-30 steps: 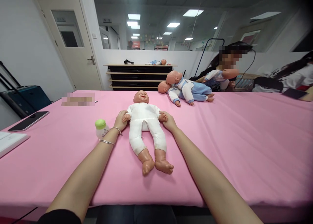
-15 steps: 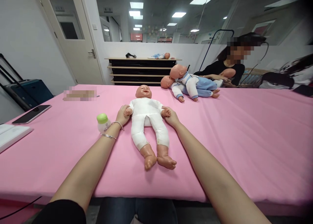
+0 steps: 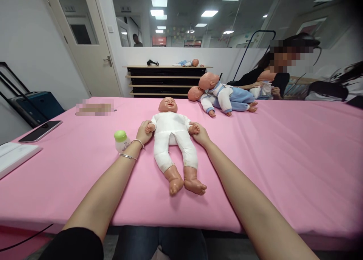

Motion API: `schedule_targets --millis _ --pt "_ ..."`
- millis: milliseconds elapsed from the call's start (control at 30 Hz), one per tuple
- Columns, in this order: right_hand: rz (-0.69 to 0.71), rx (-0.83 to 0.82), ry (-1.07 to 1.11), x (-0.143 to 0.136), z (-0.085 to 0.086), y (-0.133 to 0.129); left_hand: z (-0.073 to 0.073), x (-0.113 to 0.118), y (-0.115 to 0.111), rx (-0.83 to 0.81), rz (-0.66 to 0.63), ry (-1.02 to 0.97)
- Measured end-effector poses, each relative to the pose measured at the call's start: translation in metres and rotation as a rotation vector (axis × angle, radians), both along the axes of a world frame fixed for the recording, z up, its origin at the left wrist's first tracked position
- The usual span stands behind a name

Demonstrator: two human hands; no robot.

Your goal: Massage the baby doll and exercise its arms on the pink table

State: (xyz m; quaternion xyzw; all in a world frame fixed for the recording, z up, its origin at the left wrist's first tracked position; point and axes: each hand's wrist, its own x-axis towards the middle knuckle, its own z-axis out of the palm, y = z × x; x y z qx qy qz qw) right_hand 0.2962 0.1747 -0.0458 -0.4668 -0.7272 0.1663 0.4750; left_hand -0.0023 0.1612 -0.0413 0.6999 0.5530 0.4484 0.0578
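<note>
Your left hand (image 3: 145, 133) and right hand (image 3: 202, 134) lie at either side of the baby doll with a white cloth body and tan plastic head (image 3: 175, 133), each touching one of its small hands; whether your fingers grip them or only rest there, you cannot tell from this view. The doll lies face up on the pink-covered table (image 3: 272, 161) in front of you, its feet toward you. Just beside your left wrist stands a small white bottle with a green cap (image 3: 121, 139). Beyond the doll, to its right, two dolls in blue and white clothes (image 3: 227, 96) lie together.
</note>
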Motion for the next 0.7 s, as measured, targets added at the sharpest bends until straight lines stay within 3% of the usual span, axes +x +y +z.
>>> schedule_targets --millis 333,700 --pt "0.057 -0.052 0.042 0.002 -0.001 0.003 -0.001 0.003 0.003 -0.020 -0.064 -0.223" --pt "0.002 -0.051 0.296 0.004 -0.010 0.021 0.003 0.013 0.011 -0.069 0.056 -0.378"
